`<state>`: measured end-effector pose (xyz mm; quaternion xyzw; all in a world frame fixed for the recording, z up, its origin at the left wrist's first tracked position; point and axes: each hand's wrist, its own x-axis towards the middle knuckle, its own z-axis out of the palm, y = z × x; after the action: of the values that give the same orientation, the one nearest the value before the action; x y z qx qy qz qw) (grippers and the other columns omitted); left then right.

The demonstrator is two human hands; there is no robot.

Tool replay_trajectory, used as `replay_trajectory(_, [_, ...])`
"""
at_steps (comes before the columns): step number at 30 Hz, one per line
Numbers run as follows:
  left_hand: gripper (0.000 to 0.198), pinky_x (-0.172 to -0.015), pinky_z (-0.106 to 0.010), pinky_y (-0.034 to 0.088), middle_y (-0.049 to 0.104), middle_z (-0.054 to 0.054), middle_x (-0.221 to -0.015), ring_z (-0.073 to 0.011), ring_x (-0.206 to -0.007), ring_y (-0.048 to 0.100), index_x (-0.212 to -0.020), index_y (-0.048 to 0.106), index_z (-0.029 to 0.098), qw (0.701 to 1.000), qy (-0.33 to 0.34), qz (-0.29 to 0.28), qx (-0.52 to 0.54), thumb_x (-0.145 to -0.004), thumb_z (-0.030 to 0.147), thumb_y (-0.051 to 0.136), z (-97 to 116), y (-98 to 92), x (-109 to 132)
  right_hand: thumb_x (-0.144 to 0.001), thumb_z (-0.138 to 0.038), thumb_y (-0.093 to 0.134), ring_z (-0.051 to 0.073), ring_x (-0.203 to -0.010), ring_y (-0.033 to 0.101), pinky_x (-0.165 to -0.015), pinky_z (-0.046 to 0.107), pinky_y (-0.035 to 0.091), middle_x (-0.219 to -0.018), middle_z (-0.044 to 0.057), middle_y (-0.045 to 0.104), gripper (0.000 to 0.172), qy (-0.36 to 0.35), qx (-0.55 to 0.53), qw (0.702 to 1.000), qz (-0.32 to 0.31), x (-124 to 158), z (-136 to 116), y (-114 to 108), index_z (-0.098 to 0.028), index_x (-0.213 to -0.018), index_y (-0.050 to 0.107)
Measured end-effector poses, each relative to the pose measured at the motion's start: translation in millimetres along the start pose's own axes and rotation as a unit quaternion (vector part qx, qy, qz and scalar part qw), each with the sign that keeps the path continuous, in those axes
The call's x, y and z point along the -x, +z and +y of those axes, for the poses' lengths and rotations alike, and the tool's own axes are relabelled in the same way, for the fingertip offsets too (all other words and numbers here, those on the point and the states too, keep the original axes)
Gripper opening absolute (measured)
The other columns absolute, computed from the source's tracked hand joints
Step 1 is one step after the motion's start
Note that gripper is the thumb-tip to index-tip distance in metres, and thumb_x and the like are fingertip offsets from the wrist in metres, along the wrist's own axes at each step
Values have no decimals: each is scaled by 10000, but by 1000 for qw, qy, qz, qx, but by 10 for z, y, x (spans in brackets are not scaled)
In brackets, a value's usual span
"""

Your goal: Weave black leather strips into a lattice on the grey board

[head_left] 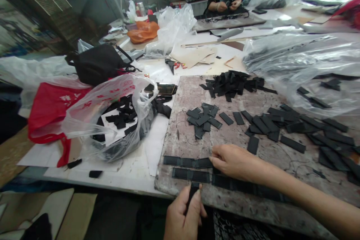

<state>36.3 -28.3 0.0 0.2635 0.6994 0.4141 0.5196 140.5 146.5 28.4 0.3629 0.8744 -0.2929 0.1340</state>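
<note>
At the near edge of the board (230,137), the left hand (185,215) pinches a black strip (193,191). On the board, the right hand (230,160) touches a row of dark pieces (187,162) — whether gripping, I cannot tell; a heap (229,84) lies toward its far edge.

left hand (185,212) sat near, left of the other, fingers curled, thumb pressed toward index, tips pointed far | right hand (232,160) sat farther out, back up, fingers bent, thumb and index tips pinched, aimed left | right forearm (303,195) was bare, slanted in from near right
</note>
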Motion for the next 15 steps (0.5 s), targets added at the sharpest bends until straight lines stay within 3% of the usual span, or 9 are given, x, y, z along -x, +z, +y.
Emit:
replay_trajectory(11, [458,-493,-226,308,472,26,-537,-103,-477,400,-777,595,156,1000,6,-3,5,-804,589,447,40,46,16,-810,-273,441,196,-628,587,-509,250,282,-683,83,647,235,-48,55,997,-21,50,54,-1,-165,-697,616])
replay_trajectory(15, [469,-492,-226,307,479,24,-555,-107,-486,405,-879,615,147,1000,-2,-2,6,-803,582,458,32,52,17,-850,-289,438,208,-649,593,-532,258,318,-692,88,640,239,-59,72,996,9,64,33,-35,-162,-747,612])
